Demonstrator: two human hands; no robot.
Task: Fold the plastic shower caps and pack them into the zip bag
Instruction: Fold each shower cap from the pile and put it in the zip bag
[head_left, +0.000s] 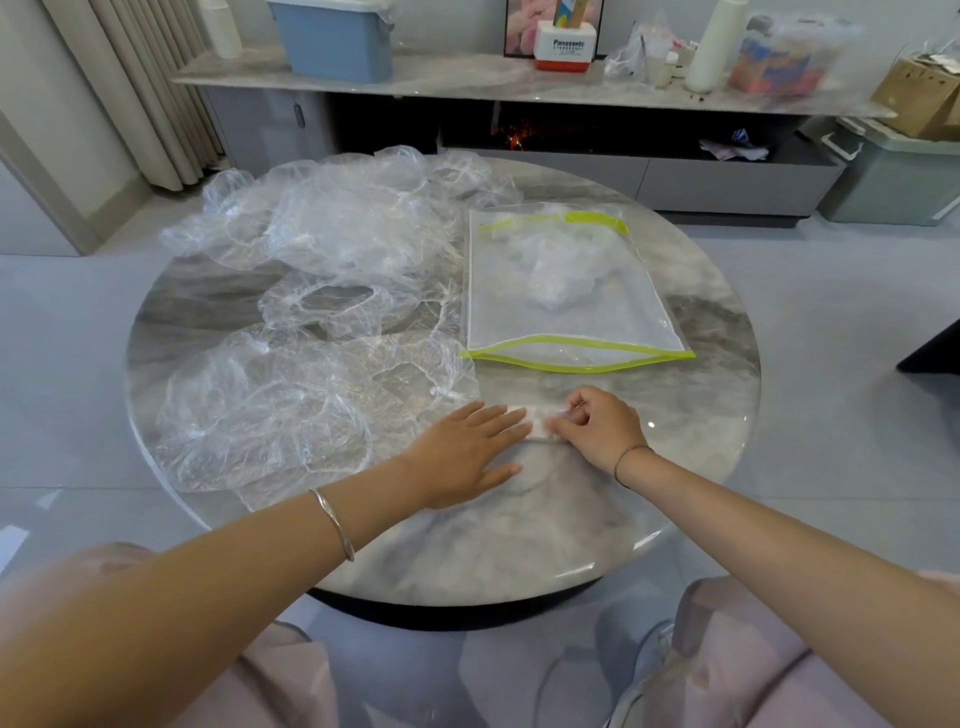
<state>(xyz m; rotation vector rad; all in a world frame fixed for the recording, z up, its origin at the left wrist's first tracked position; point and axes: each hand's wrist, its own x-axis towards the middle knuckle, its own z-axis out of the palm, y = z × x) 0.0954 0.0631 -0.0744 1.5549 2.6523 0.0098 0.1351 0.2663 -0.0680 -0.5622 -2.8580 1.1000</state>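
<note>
Round marble tabletop (519, 545), near edge: a folded shower cap (537, 427), seemingly a strip lying left to right, is pressed by the flat left hand (462, 452), fingers straight, while the right hand (602, 426) pinches it with curled fingers; zip bag (597, 312) beyond, mouth nearward.

Bare marble between zip bag (566, 291) and loose caps (322, 228).

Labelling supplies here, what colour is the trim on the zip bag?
Lime green, on the otherwise clear zip bag; it shows best in the head view.

Soft even daylight, blurred warped edges
</note>
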